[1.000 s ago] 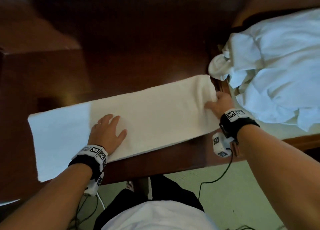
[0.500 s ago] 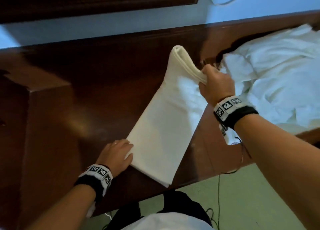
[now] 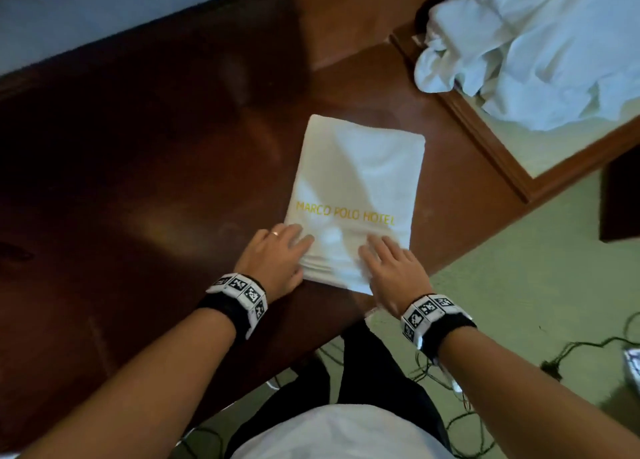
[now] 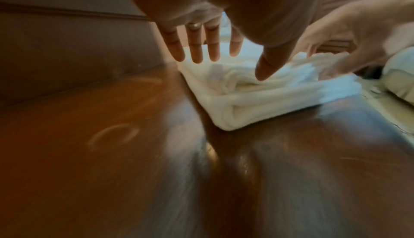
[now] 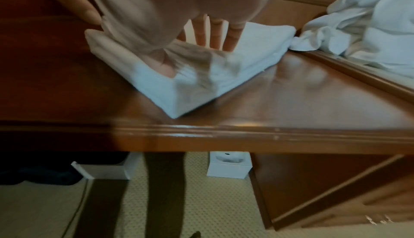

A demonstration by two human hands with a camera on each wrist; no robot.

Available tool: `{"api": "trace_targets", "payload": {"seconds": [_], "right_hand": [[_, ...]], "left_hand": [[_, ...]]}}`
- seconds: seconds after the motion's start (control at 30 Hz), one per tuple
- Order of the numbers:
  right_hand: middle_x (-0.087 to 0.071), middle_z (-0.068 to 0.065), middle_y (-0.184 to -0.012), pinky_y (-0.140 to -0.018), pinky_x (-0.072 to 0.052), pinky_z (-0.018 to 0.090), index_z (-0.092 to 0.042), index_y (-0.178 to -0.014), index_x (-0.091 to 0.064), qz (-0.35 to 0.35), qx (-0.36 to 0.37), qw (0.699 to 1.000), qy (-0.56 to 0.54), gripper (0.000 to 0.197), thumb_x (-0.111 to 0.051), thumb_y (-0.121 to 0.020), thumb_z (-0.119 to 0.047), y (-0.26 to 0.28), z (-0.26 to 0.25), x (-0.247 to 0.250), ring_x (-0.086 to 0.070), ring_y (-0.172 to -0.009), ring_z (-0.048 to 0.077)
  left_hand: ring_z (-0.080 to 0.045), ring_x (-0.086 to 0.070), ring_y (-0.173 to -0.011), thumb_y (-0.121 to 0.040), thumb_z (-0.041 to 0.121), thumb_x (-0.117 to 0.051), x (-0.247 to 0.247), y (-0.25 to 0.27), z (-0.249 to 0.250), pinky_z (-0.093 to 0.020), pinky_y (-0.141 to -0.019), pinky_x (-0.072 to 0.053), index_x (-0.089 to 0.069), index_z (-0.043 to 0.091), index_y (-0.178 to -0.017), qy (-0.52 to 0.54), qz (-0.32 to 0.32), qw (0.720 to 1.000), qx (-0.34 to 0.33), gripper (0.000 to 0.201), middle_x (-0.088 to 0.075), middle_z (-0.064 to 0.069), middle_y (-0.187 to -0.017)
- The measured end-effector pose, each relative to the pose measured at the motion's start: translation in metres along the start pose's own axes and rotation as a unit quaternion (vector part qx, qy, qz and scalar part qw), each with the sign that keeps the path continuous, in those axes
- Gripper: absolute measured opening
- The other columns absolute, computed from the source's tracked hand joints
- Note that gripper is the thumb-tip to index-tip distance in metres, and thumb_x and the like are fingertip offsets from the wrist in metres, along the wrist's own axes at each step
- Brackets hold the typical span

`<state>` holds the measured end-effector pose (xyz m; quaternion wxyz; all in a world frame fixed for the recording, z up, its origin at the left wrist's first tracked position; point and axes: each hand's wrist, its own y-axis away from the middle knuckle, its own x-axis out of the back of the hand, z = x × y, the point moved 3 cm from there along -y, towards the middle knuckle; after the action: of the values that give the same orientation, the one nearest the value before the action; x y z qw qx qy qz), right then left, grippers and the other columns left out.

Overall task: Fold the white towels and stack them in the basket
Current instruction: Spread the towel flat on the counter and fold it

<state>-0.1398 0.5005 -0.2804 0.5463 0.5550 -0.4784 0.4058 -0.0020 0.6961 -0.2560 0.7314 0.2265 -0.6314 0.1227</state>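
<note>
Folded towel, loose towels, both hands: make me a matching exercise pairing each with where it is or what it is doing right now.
Things:
1. folded towel
2. loose white towels
3. left hand
4. right hand

Places or states:
A. heaped at the far right, beyond the table's step
B. fingers flat on the towel's near right corner
C. lying flat on the wooden table, yellow lettering up
D. at the towel's near left corner, ring on one finger

Pairs: 1-C, 2-A, 3-D, 4-B
</note>
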Motion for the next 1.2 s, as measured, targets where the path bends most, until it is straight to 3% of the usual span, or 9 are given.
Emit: {"api": "trace_targets", "payload": {"seconds": [0.1, 0.17, 0.27, 0.4, 0.53, 0.73, 0.83, 1.0, 1.2], "right_hand": [[-0.048, 0.022, -0.144, -0.088, -0.054, 0.05, -0.004, -0.13, -0.057, -0.008, -0.02, 1.0, -0.017, 0.061, -0.064, -0.069, 0.0, 0.007, 0.027, -0.007, -0.049, -0.13, 0.043], [-0.053, 0.021, -0.14, -0.088, -0.055, 0.05, -0.004, -0.124, -0.062, -0.003, -0.032, 0.999, -0.039, 0.06, -0.069, -0.066, 0.007, 0.004, 0.042, -0.006, -0.053, -0.127, 0.04], [-0.066, 0.015, -0.106, -0.07, -0.058, 0.046, -0.005, -0.096, -0.066, 0.058, -0.091, 0.992, -0.071, 0.03, -0.072, -0.067, 0.004, -0.003, 0.052, 0.016, -0.063, -0.097, 0.036], [-0.056, 0.01, -0.087, -0.061, -0.045, 0.038, -0.009, -0.085, -0.057, 0.134, -0.061, 0.988, -0.048, 0.024, -0.065, -0.063, -0.009, 0.012, 0.036, 0.026, -0.052, -0.077, 0.032], [-0.057, 0.006, -0.095, -0.066, -0.044, 0.037, -0.014, -0.095, -0.061, 0.043, -0.03, 0.998, -0.03, 0.035, -0.073, -0.062, -0.011, 0.024, 0.017, -0.001, -0.053, -0.083, 0.029], [-0.054, 0.009, -0.084, -0.058, -0.041, 0.036, -0.009, -0.086, -0.057, 0.091, -0.049, 0.993, -0.053, 0.035, -0.071, -0.055, 0.001, 0.015, 0.012, 0.008, -0.049, -0.072, 0.03], [-0.051, 0.01, -0.081, -0.058, -0.035, 0.035, -0.009, -0.085, -0.056, 0.095, -0.016, 0.995, -0.026, 0.035, -0.067, -0.054, 0.004, 0.017, 0.002, 0.002, -0.046, -0.069, 0.028], [-0.051, 0.002, -0.09, -0.07, -0.038, 0.038, -0.019, -0.091, -0.054, -0.016, -0.015, 1.0, 0.012, 0.029, -0.059, -0.065, -0.031, 0.027, 0.001, -0.01, -0.049, -0.081, 0.026], [-0.057, 0.005, -0.082, -0.07, -0.041, 0.04, -0.012, -0.081, -0.061, 0.172, -0.071, 0.978, -0.095, 0.025, -0.048, -0.09, -0.033, -0.007, 0.014, 0.025, -0.053, -0.075, 0.029]], "left_hand": [[-0.033, -0.059, -0.113, -0.066, 0.037, -0.079, -0.011, -0.022, 0.001, -0.042, -0.082, -0.049, -0.06, 0.021, -0.125, -0.035, -0.059, 0.997, -0.023, 0.064, -0.06, -0.009, -0.13], [-0.034, -0.063, -0.098, -0.067, 0.023, -0.073, -0.011, -0.035, 0.003, -0.041, -0.074, -0.05, -0.065, 0.017, -0.112, -0.032, -0.038, 0.997, -0.058, 0.046, -0.064, -0.01, -0.115], [-0.034, -0.059, -0.071, -0.067, 0.013, -0.058, 0.003, -0.047, 0.001, -0.039, -0.058, -0.046, -0.068, 0.008, -0.09, -0.012, 0.059, 0.996, -0.07, 0.025, -0.062, -0.014, -0.089], [-0.035, -0.054, -0.076, -0.07, 0.017, -0.057, 0.003, -0.023, -0.007, -0.04, -0.058, -0.046, -0.067, 0.007, -0.095, 0.024, 0.111, 0.992, -0.06, 0.028, -0.059, -0.013, -0.091], [-0.036, -0.058, -0.082, -0.063, 0.017, -0.084, -0.023, -0.002, -0.01, -0.041, -0.058, -0.054, -0.065, 0.012, -0.094, 0.027, 0.009, 0.998, -0.048, 0.036, -0.059, -0.01, -0.097], [-0.037, -0.055, -0.088, -0.072, 0.012, -0.059, -0.02, 0.001, -0.013, -0.042, -0.065, -0.052, -0.063, 0.009, -0.098, 0.076, 0.124, 0.989, -0.031, 0.026, -0.058, -0.013, -0.099], [-0.036, -0.051, -0.089, -0.075, 0.017, -0.073, -0.035, 0.012, -0.017, -0.043, -0.064, -0.052, -0.06, 0.012, -0.101, 0.06, 0.098, 0.992, -0.055, 0.029, -0.055, -0.012, -0.098], [-0.034, -0.053, -0.078, -0.063, 0.013, -0.08, -0.037, 0.01, -0.012, -0.041, -0.061, -0.044, -0.059, 0.015, -0.094, -0.006, 0.012, 0.995, -0.101, 0.038, -0.054, -0.011, -0.092], [-0.03, -0.057, -0.084, -0.085, 0.073, -0.046, -0.014, -0.018, 0.001, -0.038, -0.07, -0.043, -0.062, 0.02, -0.084, 0.031, 0.044, 0.989, -0.138, 0.056, -0.059, -0.003, -0.084]]}}
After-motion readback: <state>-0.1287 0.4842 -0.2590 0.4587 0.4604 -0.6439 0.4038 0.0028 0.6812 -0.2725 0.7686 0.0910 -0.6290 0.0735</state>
